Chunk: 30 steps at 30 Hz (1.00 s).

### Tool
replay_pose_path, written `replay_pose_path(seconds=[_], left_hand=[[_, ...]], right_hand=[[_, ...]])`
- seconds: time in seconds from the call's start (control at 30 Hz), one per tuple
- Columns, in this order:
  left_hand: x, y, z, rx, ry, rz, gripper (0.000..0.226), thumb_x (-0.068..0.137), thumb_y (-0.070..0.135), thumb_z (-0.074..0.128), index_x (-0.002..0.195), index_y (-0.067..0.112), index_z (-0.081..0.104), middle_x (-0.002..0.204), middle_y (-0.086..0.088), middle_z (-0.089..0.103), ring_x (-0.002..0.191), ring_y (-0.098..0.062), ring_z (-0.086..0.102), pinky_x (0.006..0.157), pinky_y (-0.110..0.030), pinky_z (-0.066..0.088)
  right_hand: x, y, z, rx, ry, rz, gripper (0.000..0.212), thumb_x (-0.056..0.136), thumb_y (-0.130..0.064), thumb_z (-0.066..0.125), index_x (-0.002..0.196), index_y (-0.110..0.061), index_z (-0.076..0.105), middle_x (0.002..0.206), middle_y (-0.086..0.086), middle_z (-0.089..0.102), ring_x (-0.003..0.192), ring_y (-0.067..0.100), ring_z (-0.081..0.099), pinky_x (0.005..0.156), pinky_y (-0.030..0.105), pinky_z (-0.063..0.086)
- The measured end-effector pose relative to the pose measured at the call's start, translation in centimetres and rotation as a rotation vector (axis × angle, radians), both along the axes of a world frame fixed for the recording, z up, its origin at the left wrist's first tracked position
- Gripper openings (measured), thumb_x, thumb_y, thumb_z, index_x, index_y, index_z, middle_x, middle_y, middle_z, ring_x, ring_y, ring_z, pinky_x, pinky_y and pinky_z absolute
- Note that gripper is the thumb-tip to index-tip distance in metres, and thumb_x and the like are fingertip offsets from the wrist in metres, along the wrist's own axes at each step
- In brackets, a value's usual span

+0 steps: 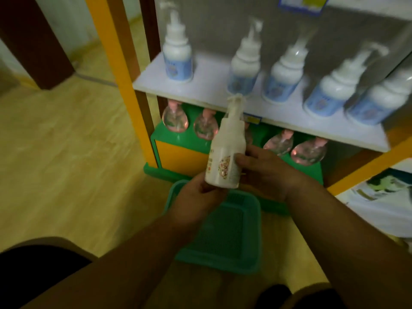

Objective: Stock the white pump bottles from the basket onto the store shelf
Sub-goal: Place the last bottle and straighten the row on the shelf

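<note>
Head view: left hand [196,192] and right hand [265,172] both grasp one white pump bottle [225,157] above the green basket [245,259].

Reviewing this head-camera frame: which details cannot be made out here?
- Label text on the held bottle: motion blur and the right hand hide it.
- Basket interior: arms and left hand cover part.
- Rightmost shelf bottle: cut by the frame edge.
- Price tag: too small.

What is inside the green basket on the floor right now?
The green basket shows only its bare ribbed bottom; no bottles visible. Both forearms and the held bottle cover its near and far parts, so those cannot be checked.
</note>
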<state>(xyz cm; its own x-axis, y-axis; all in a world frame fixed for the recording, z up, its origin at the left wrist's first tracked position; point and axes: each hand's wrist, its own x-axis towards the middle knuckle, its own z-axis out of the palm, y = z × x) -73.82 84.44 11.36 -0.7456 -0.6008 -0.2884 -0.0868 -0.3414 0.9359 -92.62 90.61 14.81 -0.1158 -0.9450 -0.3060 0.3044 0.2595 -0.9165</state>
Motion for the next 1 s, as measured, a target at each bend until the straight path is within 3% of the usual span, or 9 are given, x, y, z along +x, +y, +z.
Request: replay_pose_path(seconds=[0.13, 0.27, 0.4, 0.47, 0.57, 0.67, 0.8, 0.9, 1.0], left_hand=[[1.6, 0.5, 5.5, -0.117, 0.181, -0.066, 0.056, 0.089, 0.0, 0.063, 0.137, 0.027, 0.053, 0.125, 0.002, 0.07, 0.116, -0.015, 0.066, 0.09, -0.031, 0.055], [1.2, 0.6, 10.0, -0.147, 0.307, 0.052, 0.079, 0.075, 0.003, 0.069, 0.142, 0.035, 0.039, 0.126, 0.019, 0.066, 0.119, -0.003, 0.062, 0.089, -0.022, 0.055], [-0.7, 0.9, 13.9, -0.255, 0.247, -0.004, 0.051, 0.087, 0.02, 0.066, 0.136, 0.028, 0.054, 0.127, 0.004, 0.067, 0.116, -0.014, 0.065, 0.096, -0.041, 0.055], [-1.4, 1.5, 15.6, -0.338, 0.208, -0.03, 0.031, 0.091, 0.029, 0.066, 0.119, 0.04, 0.059, 0.113, 0.013, 0.071, 0.105, -0.004, 0.068, 0.089, -0.029, 0.058], [-2.4, 3.3, 17.6, -0.452, 0.21, -0.034, 0.035, 0.084, 0.036, 0.069, 0.116, 0.042, 0.058, 0.107, 0.022, 0.072, 0.1, 0.006, 0.067, 0.08, -0.014, 0.056], [-4.2, 4.8, 19.5, -0.446, 0.23, 0.075, 0.044, 0.081, 0.031, 0.074, 0.121, 0.034, 0.057, 0.108, 0.017, 0.069, 0.093, 0.012, 0.066, 0.067, -0.006, 0.053], [-7.3, 6.1, 21.6, -0.516, 0.269, 0.204, 0.059, 0.078, 0.033, 0.08, 0.131, 0.03, 0.054, 0.115, 0.014, 0.067, 0.096, 0.009, 0.066, 0.068, -0.008, 0.054], [-10.1, 6.6, 22.9, -0.61, 0.295, 0.192, 0.063, 0.079, 0.033, 0.08, 0.135, 0.033, 0.05, 0.124, 0.017, 0.063, 0.11, 0.0, 0.064, 0.089, -0.022, 0.056], [-13.3, 6.4, 24.4, -0.735, 0.287, 0.084, 0.063, 0.083, 0.032, 0.075, 0.14, 0.028, 0.047, 0.134, 0.01, 0.059, 0.121, -0.004, 0.058, 0.101, -0.031, 0.052]], right_hand=[[1.6, 1.3, 5.3, -0.127, 0.082, -0.108, 0.085, 0.054, -0.046, 0.093, 0.128, -0.018, 0.061, 0.118, 0.009, 0.073, 0.109, 0.028, 0.071, 0.081, 0.038, 0.059], [2.2, 2.4, 9.7, -0.224, 0.169, -0.218, 0.085, 0.049, -0.053, 0.092, 0.122, -0.02, 0.063, 0.114, 0.003, 0.075, 0.106, 0.023, 0.073, 0.08, 0.033, 0.059], [2.1, 3.9, 12.6, -0.29, 0.113, -0.278, 0.077, 0.07, -0.037, 0.087, 0.136, -0.012, 0.055, 0.133, 0.019, 0.064, 0.121, 0.038, 0.063, 0.097, 0.053, 0.054], [1.9, 4.6, 13.8, -0.331, 0.068, -0.319, 0.07, 0.077, -0.031, 0.08, 0.138, -0.011, 0.053, 0.135, 0.021, 0.062, 0.123, 0.04, 0.061, 0.098, 0.055, 0.052], [1.3, 5.7, 15.4, -0.335, 0.065, -0.373, 0.059, 0.085, -0.041, 0.07, 0.137, -0.019, 0.056, 0.133, 0.016, 0.065, 0.122, 0.038, 0.062, 0.094, 0.053, 0.054], [0.6, 6.3, 16.9, -0.236, 0.263, -0.477, 0.022, 0.098, -0.045, 0.051, 0.109, -0.041, 0.07, 0.111, -0.002, 0.076, 0.108, 0.027, 0.069, 0.087, 0.047, 0.056], [0.1, 6.9, 19.1, -0.27, 0.369, -0.604, 0.041, 0.081, -0.057, 0.068, 0.114, -0.033, 0.065, 0.117, 0.0, 0.073, 0.112, 0.024, 0.068, 0.097, 0.051, 0.054], [-0.8, 7.8, 21.6, -0.355, 0.482, -0.691, 0.064, 0.066, -0.051, 0.076, 0.123, -0.03, 0.058, 0.115, -0.002, 0.073, 0.102, 0.014, 0.073, 0.088, 0.037, 0.06], [-3.7, 9.6, 23.9, -0.342, 0.582, -0.746, 0.065, 0.067, -0.05, 0.073, 0.126, -0.028, 0.056, 0.115, -0.006, 0.073, 0.096, 0.006, 0.074, 0.079, 0.029, 0.061]])
